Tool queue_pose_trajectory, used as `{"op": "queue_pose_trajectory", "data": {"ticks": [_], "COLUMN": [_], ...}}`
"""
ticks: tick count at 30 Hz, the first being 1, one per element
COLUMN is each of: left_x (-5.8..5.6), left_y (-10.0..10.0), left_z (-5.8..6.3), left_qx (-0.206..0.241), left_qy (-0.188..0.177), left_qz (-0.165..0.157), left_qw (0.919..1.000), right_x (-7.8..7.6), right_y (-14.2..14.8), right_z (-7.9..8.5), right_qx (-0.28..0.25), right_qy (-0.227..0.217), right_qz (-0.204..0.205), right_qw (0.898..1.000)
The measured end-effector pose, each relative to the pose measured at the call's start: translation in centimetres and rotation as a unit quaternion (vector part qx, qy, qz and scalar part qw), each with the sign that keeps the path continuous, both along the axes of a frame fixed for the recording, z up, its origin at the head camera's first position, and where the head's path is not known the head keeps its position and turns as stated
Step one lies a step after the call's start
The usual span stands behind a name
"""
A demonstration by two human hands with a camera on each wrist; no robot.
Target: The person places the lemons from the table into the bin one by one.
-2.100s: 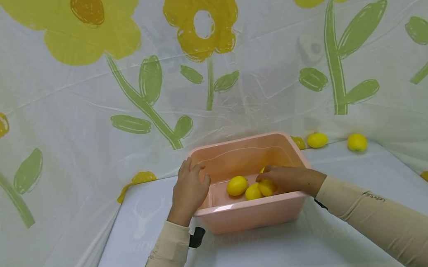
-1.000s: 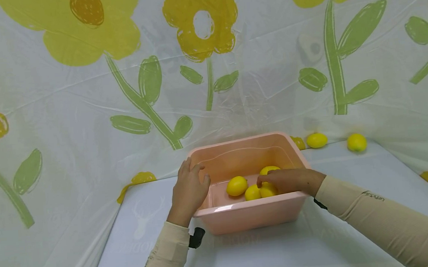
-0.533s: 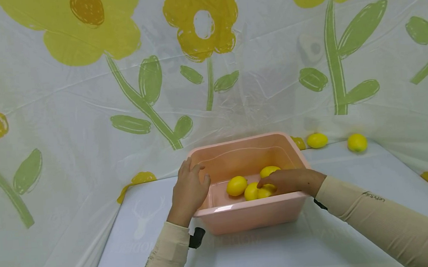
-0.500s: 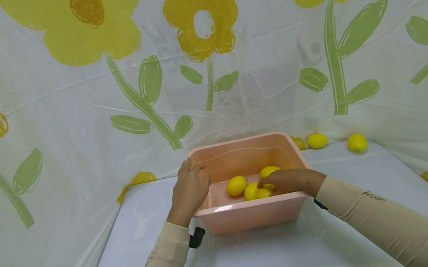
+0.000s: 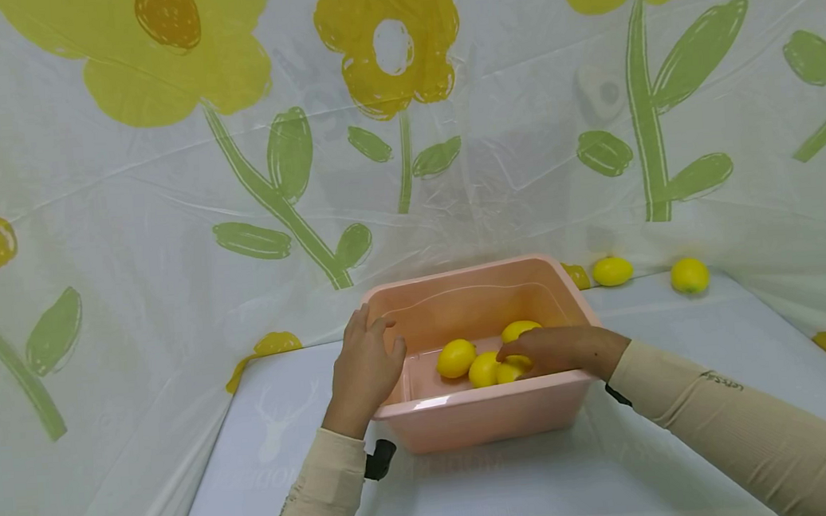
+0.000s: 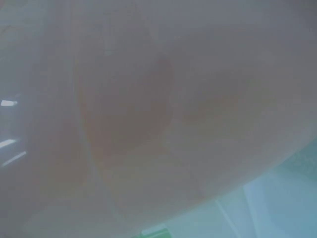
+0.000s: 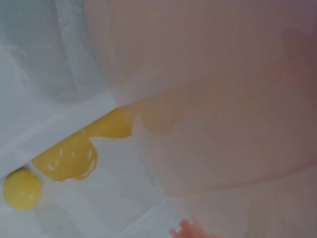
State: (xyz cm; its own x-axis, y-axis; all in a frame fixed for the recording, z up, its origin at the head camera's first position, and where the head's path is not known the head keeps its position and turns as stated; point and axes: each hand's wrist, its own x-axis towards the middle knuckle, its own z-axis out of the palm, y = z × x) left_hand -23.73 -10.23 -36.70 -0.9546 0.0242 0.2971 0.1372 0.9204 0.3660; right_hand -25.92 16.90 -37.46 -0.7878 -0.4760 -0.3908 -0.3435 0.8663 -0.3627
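A pink plastic basin (image 5: pixel 496 416) stands on the table in the head view, with several yellow lemons inside. The left hand (image 5: pixel 366 365) rests over its left rim, thumb and forefinger apart on the inner side. Reaching in over the right side, the right hand (image 5: pixel 559 348) has its fingers curled over a lemon (image 5: pixel 510 371) near the front wall, partly hidden by that hand. Against this lemon's left side lies another lemon (image 5: pixel 483 370). Farther left is a lemon (image 5: pixel 456 359), and one more lemon (image 5: pixel 519 330) shows behind the right fingers. Neither wrist view shows its hand.
Two lemons lie outside the basin at the table's back edge, one lemon (image 5: pixel 611 271) close to the basin and one lemon (image 5: pixel 689 276) near the right corner. A flower-printed plastic sheet (image 5: pixel 493 164) hangs behind the white table (image 5: pixel 291 466).
The right fingers have shifted slightly, uncovering the rear lemon. The lemon under them is lower and a little left, and the one beside it has edged left. The left hand has not moved.
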Motion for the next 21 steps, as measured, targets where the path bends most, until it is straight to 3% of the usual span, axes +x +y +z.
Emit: {"op": "queue_pose_trajectory", "data": {"ticks": [7, 13, 19, 21], "left_x": [-0.03, -0.04, 0.01, 0.03], "left_y": [0.05, 0.12, 0.07, 0.08], "left_z": [0.03, 0.13, 0.07, 0.06], "left_qx": [0.001, 0.003, 0.004, 0.005], "left_qy": [-0.007, -0.013, -0.01, -0.009], "left_qz": [0.004, 0.005, 0.005, 0.005], "left_qw": [1.0, 0.9999, 0.9999, 0.9999], "right_x": [-0.18, -0.11, -0.01, 0.06], "right_y": [-0.22, -0.39, -0.46, -0.34], "right_z": [-0.04, 0.16, 0.41, 0.59], "right_qx": [-0.007, -0.018, -0.041, -0.059], "right_qy": [0.026, 0.101, 0.176, 0.224], "right_qz": [0.008, 0.004, -0.008, -0.008], "right_qw": [1.0, 0.995, 0.984, 0.973]}}
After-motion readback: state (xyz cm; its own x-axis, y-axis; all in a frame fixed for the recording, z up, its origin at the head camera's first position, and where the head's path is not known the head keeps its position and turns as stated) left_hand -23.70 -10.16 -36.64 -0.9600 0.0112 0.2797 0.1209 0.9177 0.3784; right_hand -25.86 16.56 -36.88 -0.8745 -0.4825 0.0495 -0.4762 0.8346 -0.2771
